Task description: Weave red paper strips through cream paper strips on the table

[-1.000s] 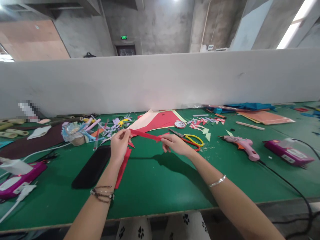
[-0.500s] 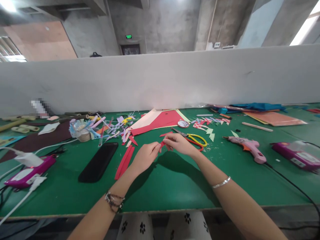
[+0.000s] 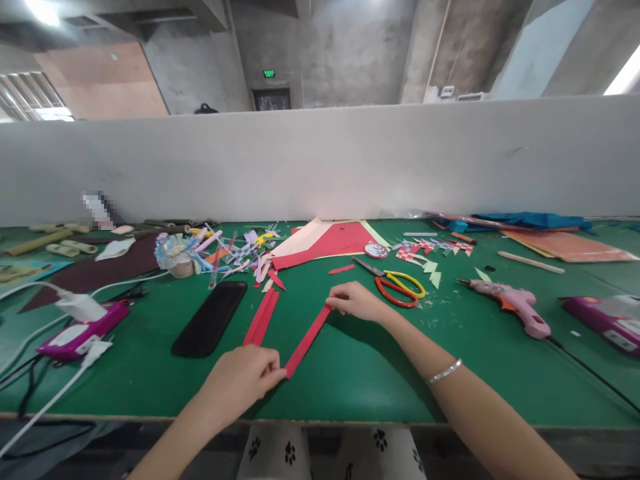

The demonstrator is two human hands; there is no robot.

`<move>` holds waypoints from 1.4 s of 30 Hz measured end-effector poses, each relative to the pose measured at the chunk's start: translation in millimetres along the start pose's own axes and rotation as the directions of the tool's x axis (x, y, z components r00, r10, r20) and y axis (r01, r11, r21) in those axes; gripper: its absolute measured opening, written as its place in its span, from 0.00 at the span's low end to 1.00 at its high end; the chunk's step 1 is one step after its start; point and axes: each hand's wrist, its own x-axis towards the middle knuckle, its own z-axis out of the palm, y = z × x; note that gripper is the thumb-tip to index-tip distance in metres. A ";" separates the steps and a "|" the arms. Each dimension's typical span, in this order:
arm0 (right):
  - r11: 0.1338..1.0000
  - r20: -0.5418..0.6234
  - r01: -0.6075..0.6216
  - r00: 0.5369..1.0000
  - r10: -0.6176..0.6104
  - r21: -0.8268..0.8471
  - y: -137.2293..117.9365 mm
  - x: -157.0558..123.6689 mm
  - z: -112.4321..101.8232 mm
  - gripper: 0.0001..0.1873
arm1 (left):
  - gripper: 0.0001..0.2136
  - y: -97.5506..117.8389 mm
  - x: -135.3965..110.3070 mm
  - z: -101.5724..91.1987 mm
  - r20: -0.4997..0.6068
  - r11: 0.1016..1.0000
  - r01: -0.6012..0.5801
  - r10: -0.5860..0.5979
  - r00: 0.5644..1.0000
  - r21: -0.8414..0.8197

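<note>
A red paper strip [image 3: 309, 339] is stretched at a slant between my two hands, just over the green table. My left hand [image 3: 245, 380] pinches its near end, close to the table's front edge. The far end is between the thumb and fingers of my right hand [image 3: 356, 301]. More red strips [image 3: 262, 317] lie side by side behind my left hand, which partly covers them. Scissors [image 3: 395, 285] with red and yellow handles rest beyond my right hand. A small red scrap [image 3: 341, 269] is near their blades.
A black phone [image 3: 210, 319] lies to the left, past it a purple power strip [image 3: 83, 333] with white cables. Red and cream paper sheets [image 3: 335, 240] and woven paper scraps [image 3: 245, 250] are at the back. A pink glue gun [image 3: 515, 303] lies right, its cord running forward.
My hands were together at the middle and have moved apart. My left hand has come down toward the front edge, and the red strip now shows at full length between them.
</note>
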 end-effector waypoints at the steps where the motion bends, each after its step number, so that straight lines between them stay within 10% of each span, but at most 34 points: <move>1: 0.999 0.026 0.005 1.000 -0.004 -0.036 -1.0 2.1 4.7 0.12 | 0.13 -1.6 -3.9 1.5 -0.032 0.997 0.007 -0.005 0.999 0.071; 9: 0.950 0.133 0.079 0.990 -0.040 -0.303 -18.0 45.0 42.3 0.10 | 0.18 -14.3 1.1 36.7 -0.190 0.870 -0.343 0.425 0.885 0.354; 19: 0.936 -0.003 0.006 1.000 -0.007 -0.353 -26.3 83.3 67.0 0.06 | 0.23 -30.9 -0.1 40.9 -0.259 0.881 -0.252 0.372 0.891 0.400; 29: 0.995 -0.120 -0.095 0.988 0.097 0.019 -21.6 68.1 48.5 0.06 | 0.26 -47.4 6.0 34.6 -0.250 0.937 -0.086 0.178 0.952 0.338; 37: 0.998 -0.056 -0.065 0.996 0.066 0.023 2.0 16.6 22.2 0.04 | 0.18 -29.6 68.7 -29.4 -0.337 0.917 -0.240 0.347 0.876 0.319; 42: 0.998 -0.061 -0.052 0.997 0.050 -0.030 -3.5 14.4 23.6 0.05 | 0.19 -28.1 146.4 -66.6 -0.538 0.957 0.019 0.146 0.830 0.290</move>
